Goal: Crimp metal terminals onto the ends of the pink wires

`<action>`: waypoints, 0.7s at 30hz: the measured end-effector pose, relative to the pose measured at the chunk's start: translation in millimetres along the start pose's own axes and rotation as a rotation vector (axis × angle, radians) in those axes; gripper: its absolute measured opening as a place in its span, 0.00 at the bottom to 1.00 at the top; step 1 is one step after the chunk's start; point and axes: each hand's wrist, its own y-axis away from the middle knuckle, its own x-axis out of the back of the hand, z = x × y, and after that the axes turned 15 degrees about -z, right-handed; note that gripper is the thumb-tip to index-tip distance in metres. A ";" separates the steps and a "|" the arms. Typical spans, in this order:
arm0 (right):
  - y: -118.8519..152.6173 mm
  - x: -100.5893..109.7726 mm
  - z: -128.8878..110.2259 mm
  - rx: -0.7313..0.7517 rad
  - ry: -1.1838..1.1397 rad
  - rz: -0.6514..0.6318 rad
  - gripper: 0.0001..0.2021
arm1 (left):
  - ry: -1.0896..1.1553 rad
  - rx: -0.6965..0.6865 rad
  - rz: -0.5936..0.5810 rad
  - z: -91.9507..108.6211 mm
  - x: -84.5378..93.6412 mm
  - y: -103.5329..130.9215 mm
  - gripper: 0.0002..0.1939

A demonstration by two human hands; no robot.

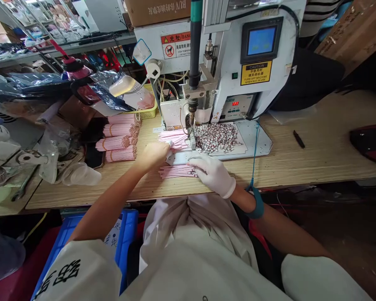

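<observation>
Pinching, left hand: your left hand (153, 155) has its fingers, white-covered at the tips, pressed together at the near end of the pink strips (175, 136), beside the machine's metal head (192, 104).
Gloved right hand: your right hand (213, 173) is bent over the near edge of the white plate (238, 155), fingers partly curled and close together; you may have a small piece between them, but I cannot tell.
Small pieces: the heap (217, 136) spreads over the plate, right of the metal head, so by my judgement plenty remains to be used.
Front strips: a loose row (175, 172) lies on the worktop (138, 179) just in front of the plate, with small bits at the right-hand ends; these look like strips you have dealt with.
Banded bundles: several (119, 142) lie to your left, apparently untouched.
Progress: partway, I judge; how many are finished cannot be counted.
</observation>
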 end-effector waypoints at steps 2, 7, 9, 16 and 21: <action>-3.0 0.2 1.0 -0.088 -0.090 -0.017 0.14 | 0.033 -0.012 0.004 -0.6 0.8 1.0 0.13; -14.6 3.2 2.3 -0.242 -0.252 -0.051 0.12 | 0.305 -0.043 0.122 -17.7 2.3 3.5 0.11; -23.0 1.7 1.6 -0.300 -0.351 -0.081 0.12 | 0.532 -0.162 0.211 -22.0 3.0 7.6 0.13; -62.3 -9.7 -15.3 -0.308 -0.732 -0.127 0.16 | 1.294 -0.455 0.293 26.2 -12.1 37.8 0.20; -65.7 -14.1 -29.2 -0.282 -0.876 0.012 0.15 | 1.521 -0.211 0.579 65.4 -27.8 48.8 0.18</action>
